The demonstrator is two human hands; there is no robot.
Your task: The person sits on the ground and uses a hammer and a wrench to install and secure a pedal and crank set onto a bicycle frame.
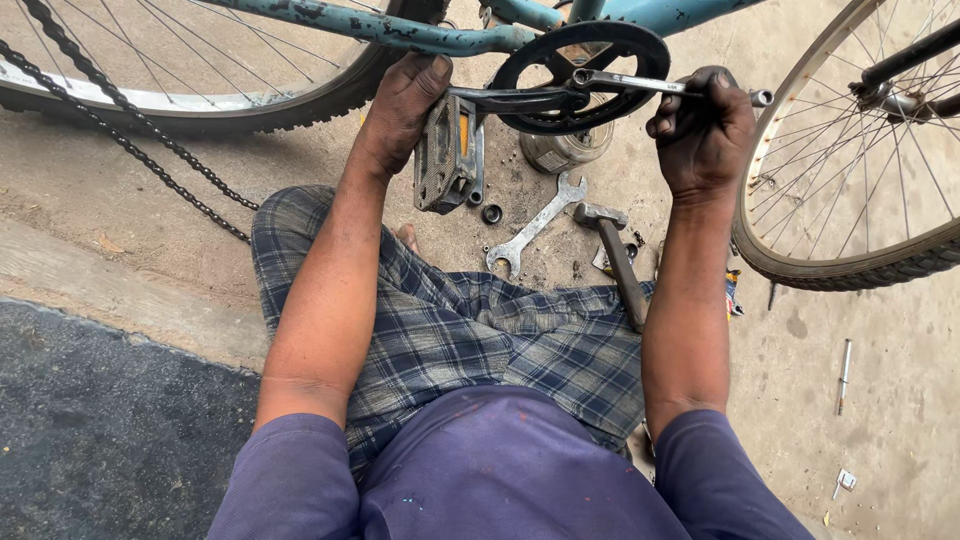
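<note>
My left hand (pixel 402 108) grips the grey pedal (pixel 445 155) at the end of the black crank arm (pixel 510 98). The crank joins the black chainring (pixel 580 75) of a light blue bicycle frame (pixel 400 30). My right hand (pixel 703 130) is closed around the handle of a metal spanner (pixel 625 82), whose ring end sits at the chainring's centre. A loose chain (pixel 120 130) hangs off to the left.
On the concrete floor lie an open-ended wrench (pixel 535 225), a hammer (pixel 617 262), a small metal tin (pixel 565 152) and a nut (pixel 491 213). The rear wheel (pixel 200 90) is at the top left, another wheel (pixel 850 180) at the right. A bolt (pixel 845 375) lies at the right.
</note>
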